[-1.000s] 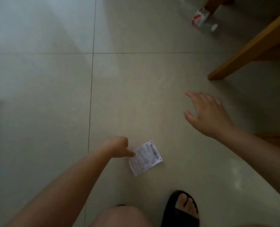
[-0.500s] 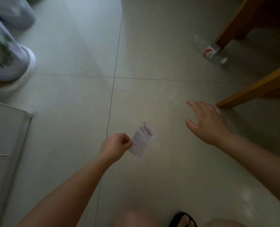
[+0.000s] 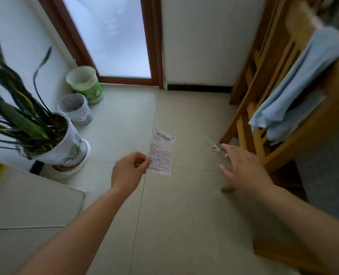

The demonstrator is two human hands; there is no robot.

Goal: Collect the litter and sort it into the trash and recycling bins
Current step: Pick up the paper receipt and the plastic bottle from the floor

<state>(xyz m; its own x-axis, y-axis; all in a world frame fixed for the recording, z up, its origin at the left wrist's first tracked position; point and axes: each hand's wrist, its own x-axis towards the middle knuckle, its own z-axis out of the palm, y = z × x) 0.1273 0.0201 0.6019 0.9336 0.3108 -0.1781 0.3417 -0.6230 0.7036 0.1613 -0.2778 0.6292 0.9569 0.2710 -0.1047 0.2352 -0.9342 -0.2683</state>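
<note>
My left hand pinches a printed paper slip by its lower left edge and holds it upright above the floor tiles. My right hand hovers to the right with fingers spread, holding nothing. Just beyond its fingertips a clear plastic bottle with a red and white label lies on the floor by a chair leg. Two small bins stand in the far left corner: a green one with a white liner and a grey one in front of it.
A large potted plant in a white pot stands at the left. A wooden chair with a light blue cloth draped on it fills the right side. A glass door with a brown frame is ahead.
My left hand lifted the paper slip off the floor and raised it. The view tilted up from the floor, bringing the bins, plant and door into sight. The right hand stayed spread.
</note>
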